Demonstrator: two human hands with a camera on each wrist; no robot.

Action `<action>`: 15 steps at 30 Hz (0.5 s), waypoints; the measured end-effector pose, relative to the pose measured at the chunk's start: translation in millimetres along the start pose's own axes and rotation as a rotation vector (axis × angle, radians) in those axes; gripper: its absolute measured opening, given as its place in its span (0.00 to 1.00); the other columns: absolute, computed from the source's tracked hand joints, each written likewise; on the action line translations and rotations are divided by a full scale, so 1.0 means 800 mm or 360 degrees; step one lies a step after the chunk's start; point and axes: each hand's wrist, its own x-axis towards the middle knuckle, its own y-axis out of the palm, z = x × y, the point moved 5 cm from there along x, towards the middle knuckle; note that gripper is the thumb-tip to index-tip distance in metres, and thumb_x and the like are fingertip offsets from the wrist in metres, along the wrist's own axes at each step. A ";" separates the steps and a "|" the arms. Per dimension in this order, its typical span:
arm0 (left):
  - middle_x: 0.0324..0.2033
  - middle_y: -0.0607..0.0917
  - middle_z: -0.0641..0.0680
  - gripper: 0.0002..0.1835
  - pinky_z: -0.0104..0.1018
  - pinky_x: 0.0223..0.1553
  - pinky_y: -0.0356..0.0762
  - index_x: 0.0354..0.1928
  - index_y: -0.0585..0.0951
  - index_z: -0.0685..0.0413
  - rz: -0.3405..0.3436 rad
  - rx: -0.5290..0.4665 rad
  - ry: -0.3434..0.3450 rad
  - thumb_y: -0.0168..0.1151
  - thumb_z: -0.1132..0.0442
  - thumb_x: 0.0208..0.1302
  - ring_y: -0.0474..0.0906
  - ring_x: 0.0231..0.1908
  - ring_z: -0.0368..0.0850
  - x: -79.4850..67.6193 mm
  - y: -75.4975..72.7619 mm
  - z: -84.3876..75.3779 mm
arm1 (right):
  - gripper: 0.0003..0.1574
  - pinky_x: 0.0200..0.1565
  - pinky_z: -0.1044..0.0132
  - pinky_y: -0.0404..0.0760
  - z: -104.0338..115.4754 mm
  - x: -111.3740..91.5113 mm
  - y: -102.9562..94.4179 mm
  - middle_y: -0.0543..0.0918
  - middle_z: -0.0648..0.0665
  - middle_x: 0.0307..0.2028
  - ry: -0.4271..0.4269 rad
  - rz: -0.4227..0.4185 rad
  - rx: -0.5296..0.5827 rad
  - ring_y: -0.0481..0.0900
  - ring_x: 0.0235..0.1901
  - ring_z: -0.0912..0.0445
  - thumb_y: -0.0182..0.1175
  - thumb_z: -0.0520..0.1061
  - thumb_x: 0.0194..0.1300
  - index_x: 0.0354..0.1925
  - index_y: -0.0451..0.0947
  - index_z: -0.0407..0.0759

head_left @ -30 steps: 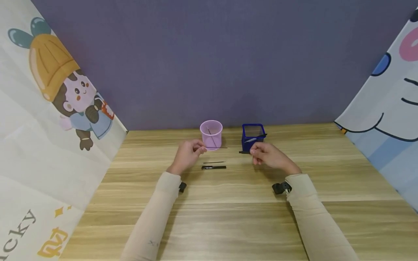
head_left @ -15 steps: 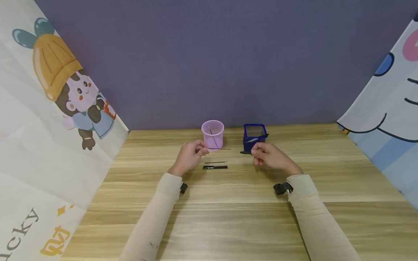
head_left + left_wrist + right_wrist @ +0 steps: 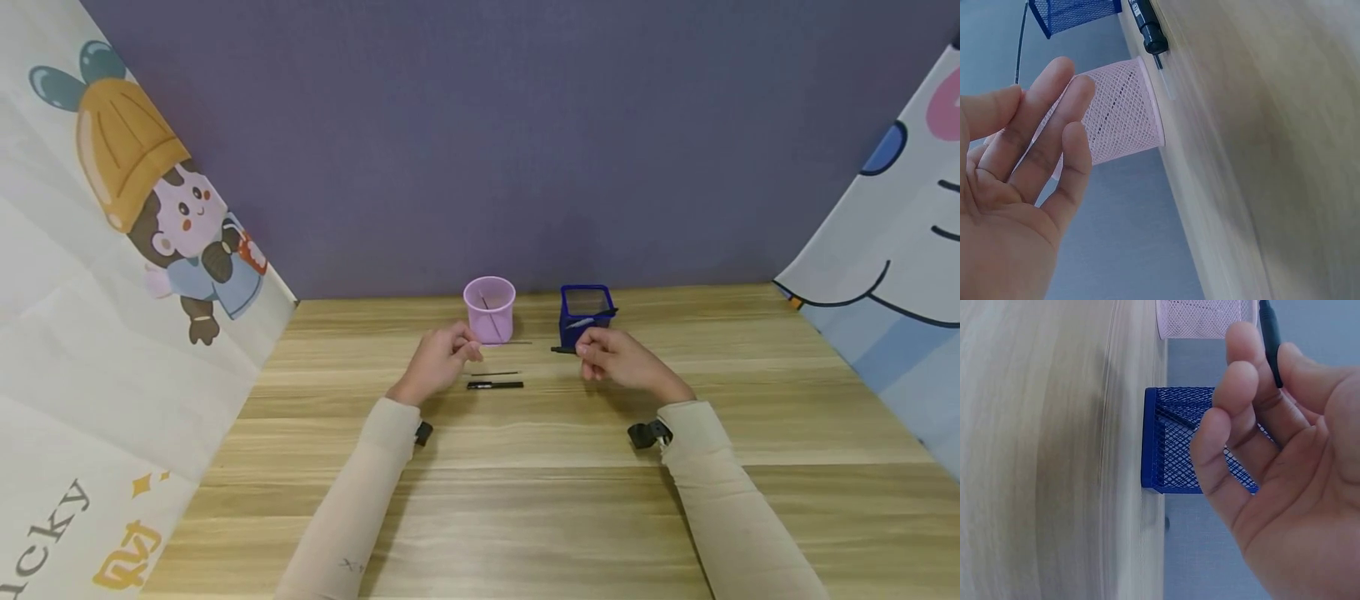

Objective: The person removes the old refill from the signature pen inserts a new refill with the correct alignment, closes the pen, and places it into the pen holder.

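My left hand (image 3: pixel 437 358) pinches a thin dark pen refill (image 3: pixel 517 342) between thumb and forefinger, its other fingers loosely bent. The refill (image 3: pixel 1020 47) points right, in front of the pink mesh pen holder (image 3: pixel 501 323). Close before the blue mesh pen holder (image 3: pixel 570 333), my right hand (image 3: pixel 624 360) grips a black pen (image 3: pixel 562 350) by thumb and forefinger. Only one end of that pen (image 3: pixel 1270 337) sticks out leftward. Between the hands a black pen (image 3: pixel 495 385) lies on the table, with another thin refill (image 3: pixel 495 373) just behind it.
Inside the pink holder leans a thin dark rod (image 3: pixel 487 308). A pen with a clear barrel (image 3: pixel 596 318) slants at the blue holder's rim. Both holders stand near the wooden table's (image 3: pixel 525 483) back edge, before a grey-purple panel (image 3: pixel 480 150). Printed cloths hang at both sides.
The left hand has shifted slightly to the right with the refill, whose tip reaches a little farther past the pink holder. The right hand keeps its grip in nearly the same place.
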 end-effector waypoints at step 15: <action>0.33 0.90 0.52 0.07 0.35 0.37 0.83 0.42 0.82 0.62 0.0093 0.0052 0.0065 0.59 0.64 0.75 0.88 0.36 0.43 0.000 0.008 -0.006 | 0.15 0.29 0.65 0.78 0.003 0.000 0.001 0.84 0.37 0.29 -0.0032 -0.0011 -0.0027 0.77 0.27 0.51 0.48 0.44 0.82 0.46 0.73 0.31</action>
